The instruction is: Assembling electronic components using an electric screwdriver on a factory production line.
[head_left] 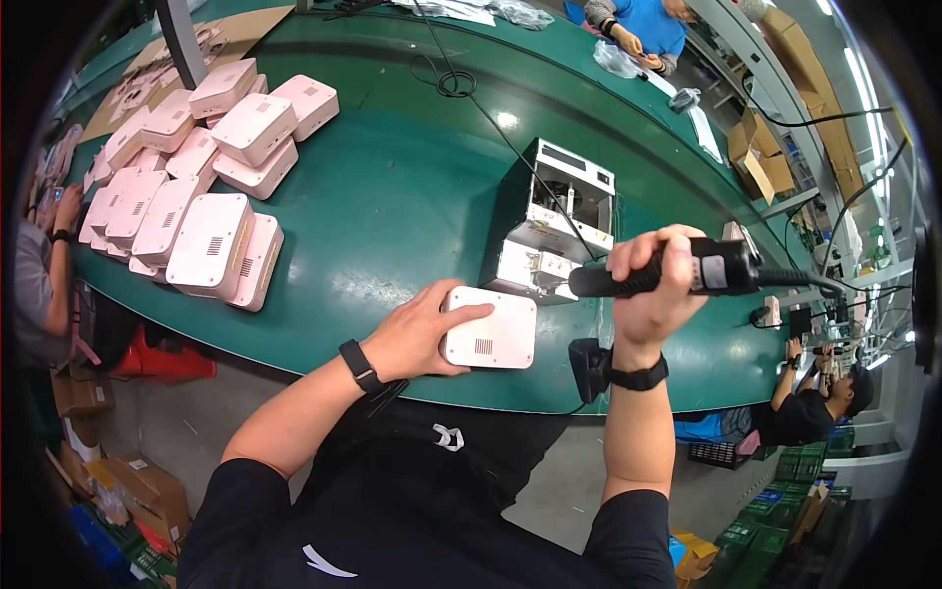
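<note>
My left hand (424, 332) grips a white plastic device housing (491, 344) at its left side, thumb across the top. The housing has a small vent grille and screw holes at its corners, and it lies near the bench's front edge. My right hand (655, 280) is wrapped round a black corded electric screwdriver (711, 267), held level with its tip pointing left. That tip is at the front of a black and white screw feeder (557, 211); whether it touches a screw is too small to tell.
A heap of white housings (211, 167) covers the left of the green bench (392, 187). Beside my right wrist is a small black block (589, 368). A cable (491, 123) hangs across the feeder. Co-workers sit left, right and across; cardboard boxes (142, 491) stand on the floor.
</note>
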`<state>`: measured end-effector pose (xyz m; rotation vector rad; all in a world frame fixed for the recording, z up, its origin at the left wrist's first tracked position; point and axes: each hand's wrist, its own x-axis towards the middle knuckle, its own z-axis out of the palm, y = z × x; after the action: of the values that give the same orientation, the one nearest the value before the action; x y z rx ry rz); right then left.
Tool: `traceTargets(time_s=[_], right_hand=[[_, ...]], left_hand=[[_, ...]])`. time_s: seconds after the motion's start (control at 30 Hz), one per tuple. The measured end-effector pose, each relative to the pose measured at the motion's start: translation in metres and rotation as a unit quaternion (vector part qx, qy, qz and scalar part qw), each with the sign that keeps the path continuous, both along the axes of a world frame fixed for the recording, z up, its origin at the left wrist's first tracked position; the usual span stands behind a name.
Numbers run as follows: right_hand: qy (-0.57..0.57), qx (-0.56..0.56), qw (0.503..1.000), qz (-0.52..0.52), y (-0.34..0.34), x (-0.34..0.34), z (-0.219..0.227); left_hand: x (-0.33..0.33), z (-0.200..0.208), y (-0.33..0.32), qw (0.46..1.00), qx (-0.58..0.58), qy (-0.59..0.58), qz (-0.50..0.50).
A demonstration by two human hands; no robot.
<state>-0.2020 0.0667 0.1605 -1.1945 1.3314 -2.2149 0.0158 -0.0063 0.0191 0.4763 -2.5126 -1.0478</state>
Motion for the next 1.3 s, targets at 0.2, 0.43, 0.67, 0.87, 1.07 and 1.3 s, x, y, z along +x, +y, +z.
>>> traceTargets(time_s=[0.2, 0.43, 0.67, 0.87, 1.07, 1.3], right_hand=[[0.001, 0.056, 0.998, 0.008, 0.002, -0.006, -0.019], [-0.055, 0.06, 0.996, 0.038, 0.051, 0.006, -0.021], [-0.067, 0.013, 0.996, 0.05, 0.066, -0.002, -0.022], [-0.033, 0.037, 0.999, 0.001, 0.068, -0.006, -0.049], [-0.079, 0.032, 0.996, 0.006, 0.067, -0.005, -0.081], [-0.059, 0.009, 0.998, -0.009, 0.067, 0.0, -0.073]], left_hand=[[-0.003, -0.001, 0.0, 1.0, 0.01, -0.001, 0.007], [-0.005, -0.004, -0.003, 1.0, 0.002, 0.004, 0.006], [-0.007, 0.0, -0.002, 1.0, -0.001, -0.003, 0.012], [0.016, 0.013, -0.005, 0.998, -0.036, -0.023, 0.046], [0.04, 0.019, -0.008, 0.997, -0.015, -0.05, 0.056], [0.034, 0.019, -0.001, 0.996, -0.016, -0.054, 0.071]])
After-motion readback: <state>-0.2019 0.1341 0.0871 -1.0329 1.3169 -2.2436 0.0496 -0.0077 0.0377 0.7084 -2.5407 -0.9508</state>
